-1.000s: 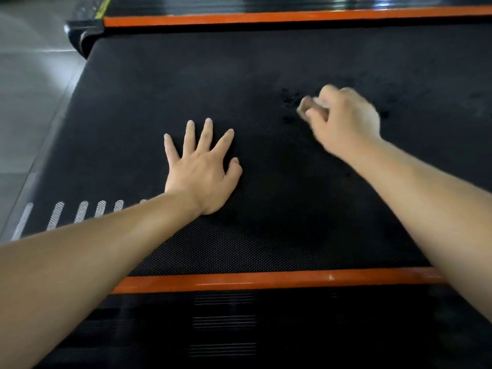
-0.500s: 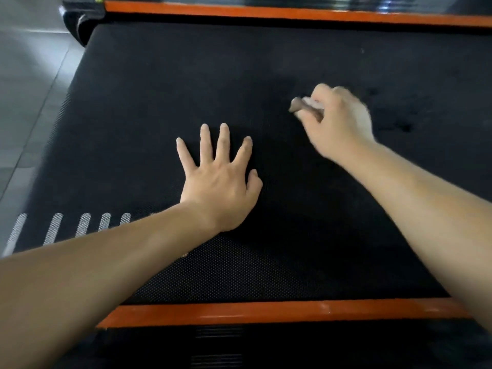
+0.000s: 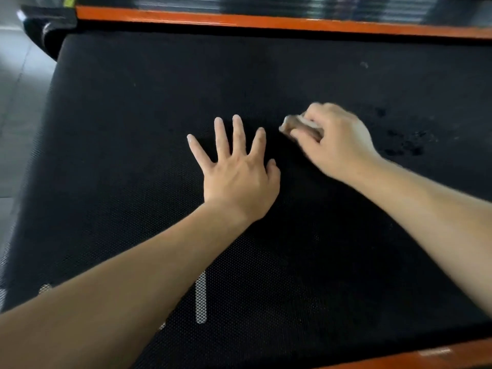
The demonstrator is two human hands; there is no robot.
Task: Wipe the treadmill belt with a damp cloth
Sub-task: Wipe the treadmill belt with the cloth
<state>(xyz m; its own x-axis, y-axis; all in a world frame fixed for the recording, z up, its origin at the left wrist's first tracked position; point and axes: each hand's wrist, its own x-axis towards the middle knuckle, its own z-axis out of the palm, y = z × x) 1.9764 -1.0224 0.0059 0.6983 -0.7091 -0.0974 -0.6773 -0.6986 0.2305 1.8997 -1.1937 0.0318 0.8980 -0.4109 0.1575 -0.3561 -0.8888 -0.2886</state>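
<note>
Black treadmill belt (image 3: 127,134) fills the view between orange side rails (image 3: 239,21). Left hand (image 3: 239,177) lies flat mid-belt, fingers spread straight. Just right of it, right hand (image 3: 338,145) curls around a bunched cloth (image 3: 298,126) (blurry, brownish) against the belt.

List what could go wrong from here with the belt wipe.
1. The cloth is bunched small in the right hand, so each pass likely covers little of the treadmill belt and may leave streaks.
2. The left hand lies flat beside it; the patch underneath could go unwiped, and a leftward stroke may bump it.
3. Dark spots right of the right hand could be missed.
</note>
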